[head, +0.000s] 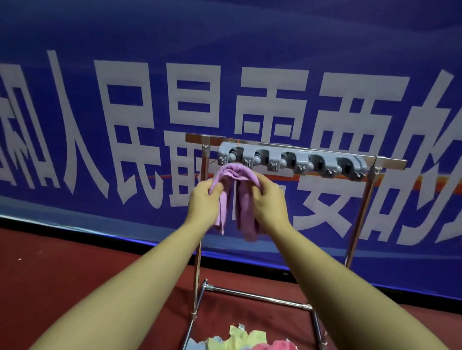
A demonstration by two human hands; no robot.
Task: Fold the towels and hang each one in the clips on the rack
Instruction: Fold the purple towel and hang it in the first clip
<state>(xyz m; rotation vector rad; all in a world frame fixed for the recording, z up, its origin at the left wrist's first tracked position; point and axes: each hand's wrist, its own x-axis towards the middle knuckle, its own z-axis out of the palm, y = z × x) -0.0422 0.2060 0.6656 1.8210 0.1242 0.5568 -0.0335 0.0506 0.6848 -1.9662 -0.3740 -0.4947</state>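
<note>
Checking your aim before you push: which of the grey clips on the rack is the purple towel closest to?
The leftmost clip. The folded top of the purple towel, held by the left hand and right hand, sits just below it; the others lie further right.

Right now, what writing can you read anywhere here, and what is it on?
"人民最需要的": large white characters on the blue banner behind the rack.
The characters cut off at the banner's left and right edges cannot be read.
No readable text on the grey clip strip, purple towel or towel pile.
</note>
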